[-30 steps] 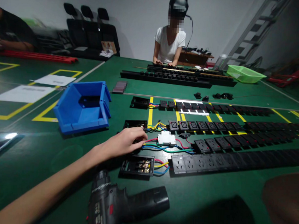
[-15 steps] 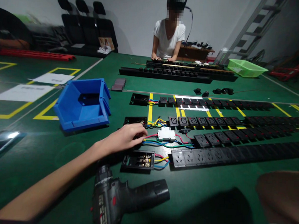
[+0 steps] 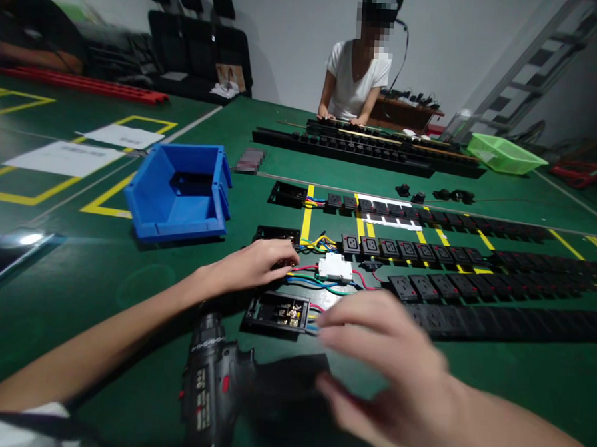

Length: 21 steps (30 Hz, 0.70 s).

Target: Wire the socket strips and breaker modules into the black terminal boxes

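My left hand [image 3: 253, 264] lies fingers-down on a black terminal box hidden beneath it, beside a white breaker [image 3: 335, 267] with red, blue and green wires. Whether it grips the box I cannot make out. My right hand [image 3: 388, 368] hovers with fingers apart just above the handle of a black cordless drill [image 3: 215, 382] that lies on the green table [image 3: 75, 285]. It holds nothing. An open terminal box [image 3: 278, 312] sits between the two hands, joined to a long black socket strip [image 3: 513, 323].
A blue bin [image 3: 180, 194] stands to the left. More socket strips [image 3: 451, 255] fill the right side. Across the table a person in a white shirt [image 3: 359, 73] works on long black strips [image 3: 362, 150]. A green tray [image 3: 505, 154] and a ladder [image 3: 532, 55] stand far right.
My right hand has come in from the lower right edge to hover over the drill handle. The view shifted slightly. My left hand stays on the box.
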Each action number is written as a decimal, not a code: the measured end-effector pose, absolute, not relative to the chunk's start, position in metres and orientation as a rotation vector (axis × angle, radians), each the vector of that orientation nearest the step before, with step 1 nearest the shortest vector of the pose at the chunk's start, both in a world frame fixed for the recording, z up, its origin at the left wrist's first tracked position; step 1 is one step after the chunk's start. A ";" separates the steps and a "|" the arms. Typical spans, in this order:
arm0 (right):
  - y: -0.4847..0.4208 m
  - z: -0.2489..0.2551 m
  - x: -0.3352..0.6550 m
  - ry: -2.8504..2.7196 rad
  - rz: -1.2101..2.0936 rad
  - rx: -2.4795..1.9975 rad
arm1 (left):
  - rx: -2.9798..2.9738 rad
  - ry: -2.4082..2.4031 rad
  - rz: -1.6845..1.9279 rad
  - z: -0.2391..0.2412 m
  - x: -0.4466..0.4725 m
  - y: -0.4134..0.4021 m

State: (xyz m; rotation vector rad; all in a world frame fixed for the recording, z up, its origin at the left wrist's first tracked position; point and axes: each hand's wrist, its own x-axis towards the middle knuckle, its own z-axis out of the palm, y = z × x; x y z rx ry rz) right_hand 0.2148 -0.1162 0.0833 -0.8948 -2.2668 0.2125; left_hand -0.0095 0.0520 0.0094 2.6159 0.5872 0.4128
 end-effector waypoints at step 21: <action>-0.120 0.017 0.138 -2.821 0.716 -1.117 | 2.634 0.546 0.476 0.008 -0.015 0.053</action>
